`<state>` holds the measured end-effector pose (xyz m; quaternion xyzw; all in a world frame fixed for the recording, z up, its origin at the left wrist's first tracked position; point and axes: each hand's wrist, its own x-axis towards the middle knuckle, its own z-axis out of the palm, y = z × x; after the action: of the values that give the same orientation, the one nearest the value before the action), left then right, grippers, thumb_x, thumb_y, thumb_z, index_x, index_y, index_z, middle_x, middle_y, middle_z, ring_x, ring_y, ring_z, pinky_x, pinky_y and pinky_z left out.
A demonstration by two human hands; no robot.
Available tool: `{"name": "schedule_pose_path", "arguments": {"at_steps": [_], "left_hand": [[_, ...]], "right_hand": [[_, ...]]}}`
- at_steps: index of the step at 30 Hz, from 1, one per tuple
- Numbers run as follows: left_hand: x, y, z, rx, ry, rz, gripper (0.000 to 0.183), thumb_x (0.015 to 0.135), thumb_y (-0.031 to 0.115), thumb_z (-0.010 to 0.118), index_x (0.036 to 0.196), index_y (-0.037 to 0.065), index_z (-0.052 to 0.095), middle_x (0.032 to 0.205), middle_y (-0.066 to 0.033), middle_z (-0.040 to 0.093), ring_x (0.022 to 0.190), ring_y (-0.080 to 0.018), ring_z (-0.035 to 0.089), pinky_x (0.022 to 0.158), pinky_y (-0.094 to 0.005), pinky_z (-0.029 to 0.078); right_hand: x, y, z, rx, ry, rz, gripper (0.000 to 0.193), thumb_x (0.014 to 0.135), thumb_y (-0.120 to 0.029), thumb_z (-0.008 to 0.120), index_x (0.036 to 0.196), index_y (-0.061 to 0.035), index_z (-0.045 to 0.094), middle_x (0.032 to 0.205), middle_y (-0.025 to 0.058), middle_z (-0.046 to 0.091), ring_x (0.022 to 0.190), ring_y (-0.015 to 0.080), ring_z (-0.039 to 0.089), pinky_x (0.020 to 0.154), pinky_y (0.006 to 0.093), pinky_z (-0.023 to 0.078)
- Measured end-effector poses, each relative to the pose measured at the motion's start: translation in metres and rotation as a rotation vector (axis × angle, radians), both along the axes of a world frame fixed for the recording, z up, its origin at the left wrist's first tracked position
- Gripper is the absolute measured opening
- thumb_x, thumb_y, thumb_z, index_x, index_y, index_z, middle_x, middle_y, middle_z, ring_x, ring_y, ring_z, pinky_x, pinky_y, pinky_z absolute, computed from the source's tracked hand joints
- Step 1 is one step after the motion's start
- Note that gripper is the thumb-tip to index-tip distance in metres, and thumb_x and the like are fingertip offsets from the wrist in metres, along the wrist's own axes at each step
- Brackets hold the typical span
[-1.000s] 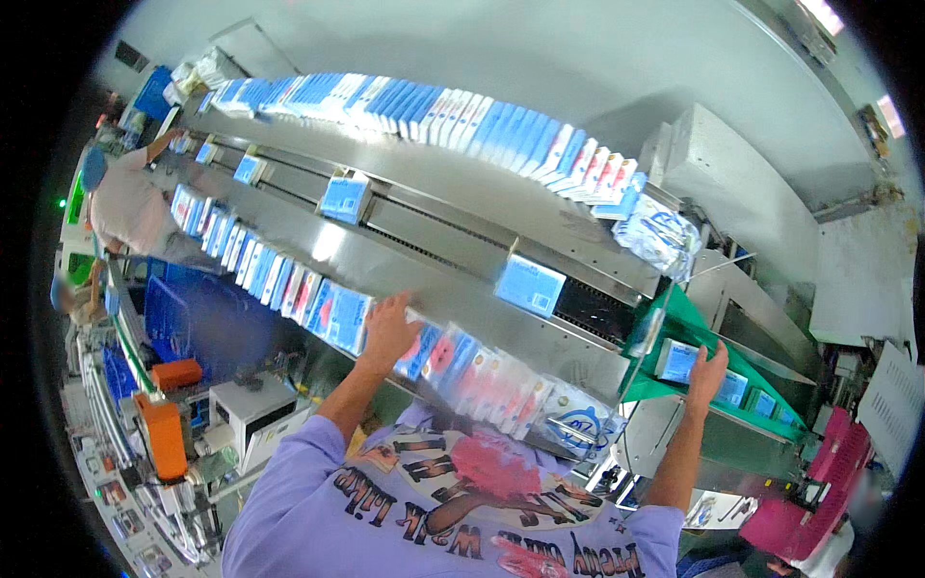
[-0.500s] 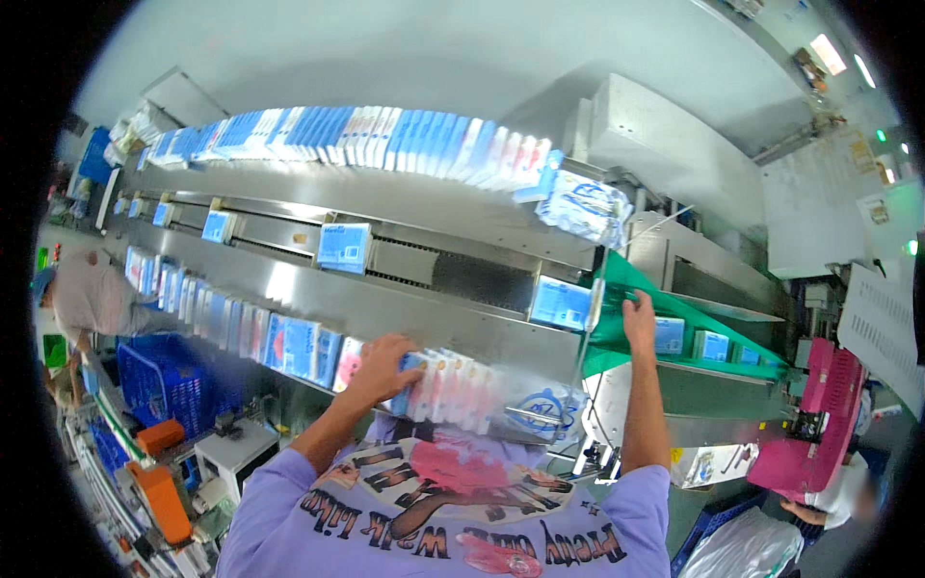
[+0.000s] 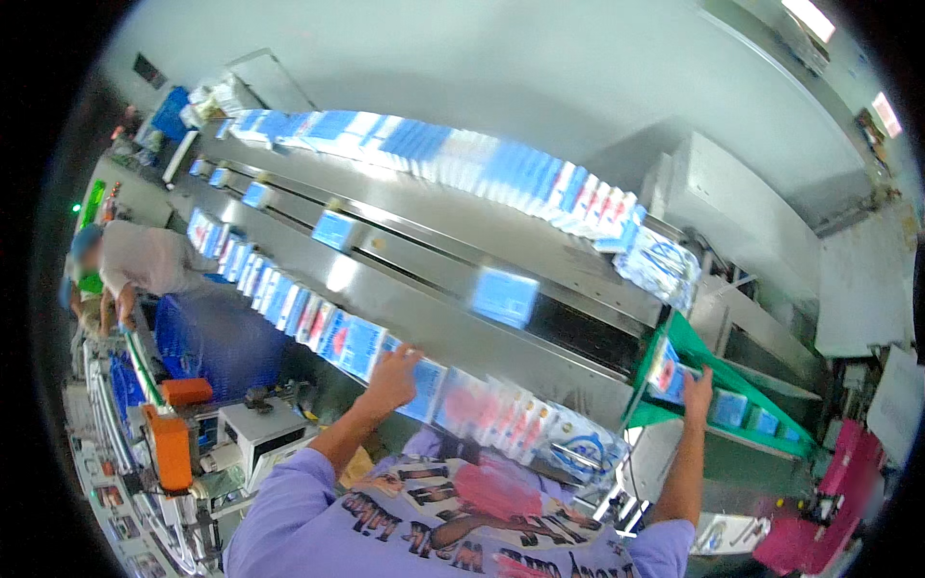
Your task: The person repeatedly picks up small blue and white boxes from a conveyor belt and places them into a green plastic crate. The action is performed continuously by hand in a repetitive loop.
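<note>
Seen from above, a person in a lilac printed T-shirt [image 3: 453,515] works at a long, shiny steel table [image 3: 578,371] that slants from upper left to lower right. The left hand [image 3: 390,383] rests among a near row of upright, thin blue-and-white packs [image 3: 279,299], against a flat-faced blue pack [image 3: 424,393] just to its right. Its fingers are bent, the index finger reaching forward; whether they pinch the pack cannot be told. The right hand [image 3: 700,395] is at the right end of a blue rectangular pack with a white and red side [image 3: 665,378], which lies inside a bright green sheet guide [image 3: 686,337]. One finger points up, slightly apart from the rest; a grip cannot be made out. Smaller-looking blue packs [image 3: 729,408] lie farther right in the guide. Along the table's middle runs a dark conveyor channel [image 3: 580,332], carrying a blurred blue pack [image 3: 506,297]. A second row of packs [image 3: 443,154] lines the far edge. At far left stands a co-worker in a pale top [image 3: 145,255].
</note>
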<state>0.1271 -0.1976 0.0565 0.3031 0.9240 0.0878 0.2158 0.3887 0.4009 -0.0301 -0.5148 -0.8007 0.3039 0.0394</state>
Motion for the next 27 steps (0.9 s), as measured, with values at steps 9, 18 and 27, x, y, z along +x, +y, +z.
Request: {"name": "schedule_pose_path", "arguments": {"at_steps": [9,18,27], "left_hand": [[-0.004,0.022,0.017,-0.052,-0.087,-0.059,0.042,0.085,0.025,0.064,0.124,0.010,0.056,0.129,-0.0192,0.051,0.125,-0.0364,0.044,0.096,-0.0528,0.043],[-0.037,0.011,0.020,0.112,-0.356,-0.122,0.041,0.084,0.006,0.059,0.125,0.009,0.055,0.125,-0.0195,0.053,0.120,-0.0380,0.050,0.100,-0.0466,0.043],[-0.174,0.102,-0.012,0.240,0.202,-0.275,0.040,0.082,0.010,0.063,0.121,0.008,0.057,0.124,-0.0135,0.057,0.118,-0.0346,0.051,0.101,-0.0467,0.039]], "right_hand": [[-0.009,-0.009,0.045,0.432,0.086,0.059,0.047,0.092,-0.021,0.062,0.128,0.0051,0.051,0.121,0.0239,0.058,0.114,0.0392,0.055,0.099,0.0446,0.042],[-0.047,-0.037,0.043,0.066,0.291,0.119,0.038,0.093,-0.017,0.060,0.125,0.0030,0.054,0.114,0.0216,0.064,0.103,0.0319,0.063,0.090,0.0376,0.048],[-0.047,-0.021,0.025,-0.042,0.096,-0.046,0.050,0.087,-0.027,0.064,0.126,0.0011,0.050,0.109,0.0269,0.064,0.098,0.0398,0.064,0.087,0.0426,0.049]]}}
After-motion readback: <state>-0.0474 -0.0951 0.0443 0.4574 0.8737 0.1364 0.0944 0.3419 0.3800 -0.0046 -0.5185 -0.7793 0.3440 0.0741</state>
